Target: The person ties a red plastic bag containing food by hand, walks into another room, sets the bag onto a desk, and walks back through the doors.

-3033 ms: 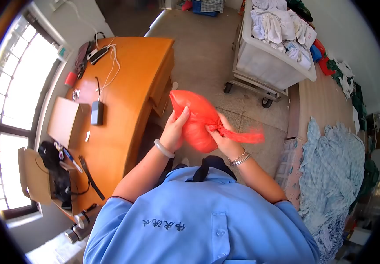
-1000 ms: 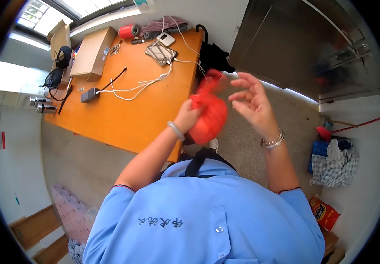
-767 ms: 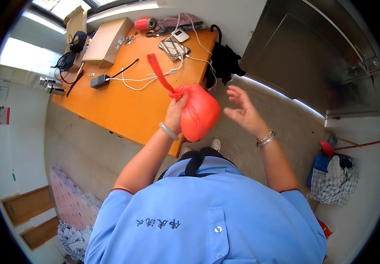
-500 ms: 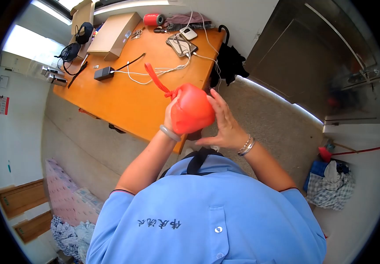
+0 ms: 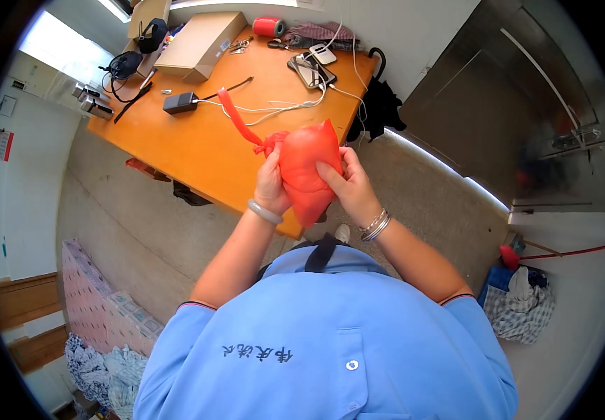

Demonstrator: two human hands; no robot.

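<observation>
A puffed red plastic bag, knotted at its upper left with a long twisted tail, is held between both hands in front of my chest. My left hand is closed on the bag's left side by the knot, a pale bangle on its wrist. On the other side, my right hand presses its thumb into the bag's front, its fingers partly hidden behind. What the bag contains cannot be seen. Beyond it lies the orange-brown wooden table.
On the table are a black power adapter with white cables, a phone, a cardboard box, a red spool and keys. A dark metal door stands at right. Folded cloth lies at lower right.
My right hand has closed from spread fingers onto the bag. The bag has turned and been squeezed from a round shape into a longer, pointed one.
</observation>
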